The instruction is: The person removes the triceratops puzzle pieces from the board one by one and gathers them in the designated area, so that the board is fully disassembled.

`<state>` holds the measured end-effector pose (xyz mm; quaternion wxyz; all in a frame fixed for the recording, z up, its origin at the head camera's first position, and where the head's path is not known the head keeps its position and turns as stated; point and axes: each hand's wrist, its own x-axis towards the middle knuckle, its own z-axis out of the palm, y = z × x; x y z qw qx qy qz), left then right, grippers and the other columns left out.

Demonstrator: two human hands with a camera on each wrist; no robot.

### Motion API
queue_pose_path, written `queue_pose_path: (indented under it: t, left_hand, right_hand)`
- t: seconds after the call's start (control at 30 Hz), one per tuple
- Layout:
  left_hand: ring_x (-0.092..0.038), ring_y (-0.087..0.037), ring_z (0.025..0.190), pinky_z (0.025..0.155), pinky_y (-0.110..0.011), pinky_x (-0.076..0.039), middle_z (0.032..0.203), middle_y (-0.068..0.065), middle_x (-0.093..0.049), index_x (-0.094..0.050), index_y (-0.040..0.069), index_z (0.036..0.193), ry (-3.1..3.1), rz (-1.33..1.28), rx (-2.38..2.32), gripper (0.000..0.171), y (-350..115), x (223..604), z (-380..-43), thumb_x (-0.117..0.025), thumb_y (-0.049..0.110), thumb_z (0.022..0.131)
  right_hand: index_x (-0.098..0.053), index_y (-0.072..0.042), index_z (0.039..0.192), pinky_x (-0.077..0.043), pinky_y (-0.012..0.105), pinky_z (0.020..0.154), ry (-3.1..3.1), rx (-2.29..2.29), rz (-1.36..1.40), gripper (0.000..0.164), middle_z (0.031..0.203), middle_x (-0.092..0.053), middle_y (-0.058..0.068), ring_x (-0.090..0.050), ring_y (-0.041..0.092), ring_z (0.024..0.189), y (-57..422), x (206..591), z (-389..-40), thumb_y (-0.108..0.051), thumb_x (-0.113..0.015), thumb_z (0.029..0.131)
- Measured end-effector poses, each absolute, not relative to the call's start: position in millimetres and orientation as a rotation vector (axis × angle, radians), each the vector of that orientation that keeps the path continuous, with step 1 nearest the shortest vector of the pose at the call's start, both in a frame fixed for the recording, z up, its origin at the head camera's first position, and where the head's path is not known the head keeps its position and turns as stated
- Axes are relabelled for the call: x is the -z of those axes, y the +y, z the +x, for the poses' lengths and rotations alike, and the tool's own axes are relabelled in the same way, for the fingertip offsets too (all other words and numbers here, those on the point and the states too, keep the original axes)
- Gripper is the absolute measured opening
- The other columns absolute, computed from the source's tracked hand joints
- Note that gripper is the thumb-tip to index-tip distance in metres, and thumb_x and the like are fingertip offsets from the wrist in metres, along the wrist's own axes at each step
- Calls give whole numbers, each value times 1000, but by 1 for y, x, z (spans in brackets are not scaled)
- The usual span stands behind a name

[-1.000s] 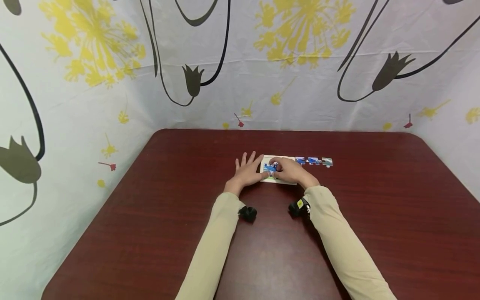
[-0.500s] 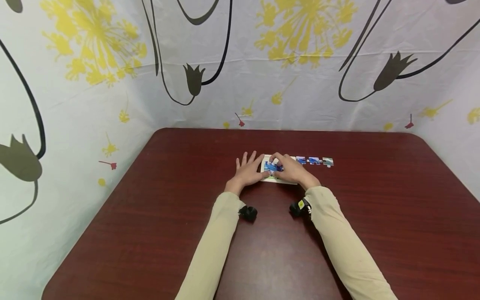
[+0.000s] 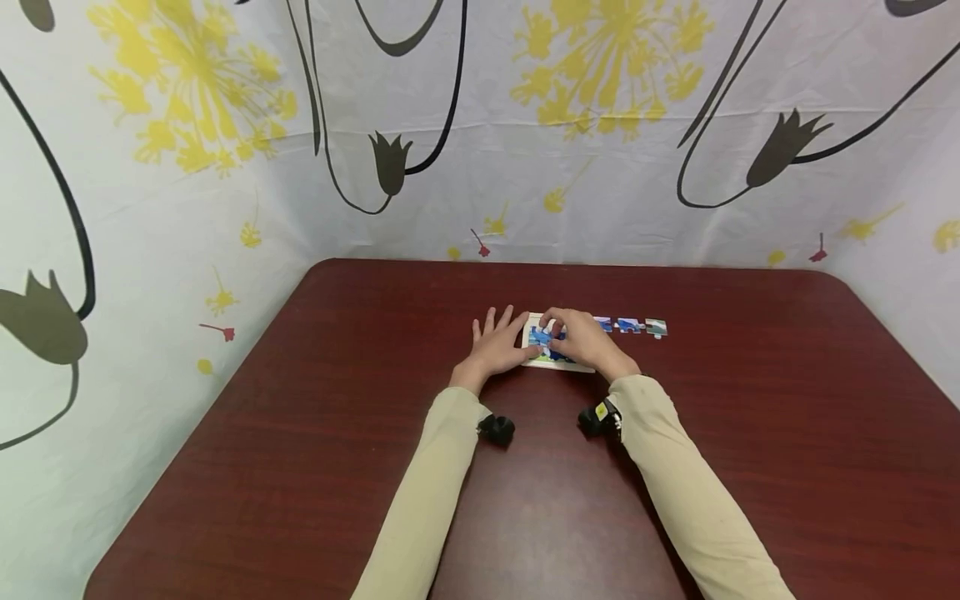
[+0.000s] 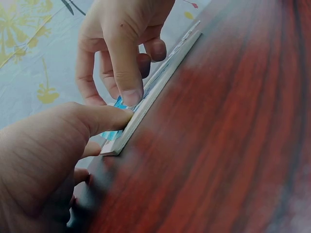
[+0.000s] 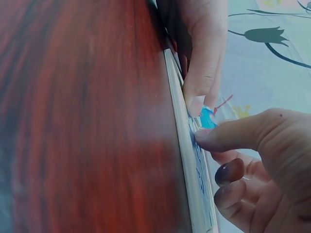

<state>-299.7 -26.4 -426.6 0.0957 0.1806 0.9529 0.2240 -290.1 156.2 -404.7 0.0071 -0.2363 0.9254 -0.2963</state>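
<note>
A shallow jigsaw tray [image 3: 558,367] with a pale rim and a blue and green picture lies flat toward the back of the table. My left hand [image 3: 491,350] rests at its left end, fingers spread and straight, the thumb pressing on the tray's near side. Over the middle of the tray, my right hand [image 3: 588,342] bends its fingers down, thumb and index finger pinching a blue puzzle piece [image 5: 208,118]. In the left wrist view that piece shows partly between the fingers, close to my left thumb. My right hand covers the tray's right part.
Loose puzzle pieces [image 3: 628,326] lie in a row on the table [image 3: 360,400], right of the tray. Black cameras [image 3: 497,430] sit on both wrists. A patterned cloth [image 3: 480,125] hangs behind the table's far edge.
My right thumb has shifted slightly away from the tray's near edge, and more of the picture there shows. The left thumb has moved slightly inward. The tray and loose pieces stay put.
</note>
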Motion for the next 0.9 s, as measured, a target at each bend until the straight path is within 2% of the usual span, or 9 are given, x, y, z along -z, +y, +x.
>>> queue_pose_path:
  t: [0.43,0.7,0.9]
  left_hand:
    - [7,-31,140,108,-53,7,155,-5,-7,-22,24,150,2819,521,-698,73,-26,425,-298,-51,52,89]
    - [6,-31,140,108,-52,7,155,-6,-8,-23,23,150,2824,516,-739,75,-27,426,-296,-54,51,88]
    - [5,-31,140,108,-53,7,155,-7,-9,-24,22,149,2832,535,-752,74,-27,426,-298,-55,50,88]
  right_hand:
    - [-62,-4,107,-44,36,61,2927,995,-690,22,85,-60,11,-52,19,60,162,401,-289,-2,-64,85]
    - [-63,-4,103,-41,38,67,2991,1073,-511,22,84,-60,11,-54,26,76,197,393,-292,-2,-65,82]
    - [-62,-2,104,-40,36,67,2965,1100,-374,23,86,-59,12,-51,27,77,229,388,-291,-3,-64,81]
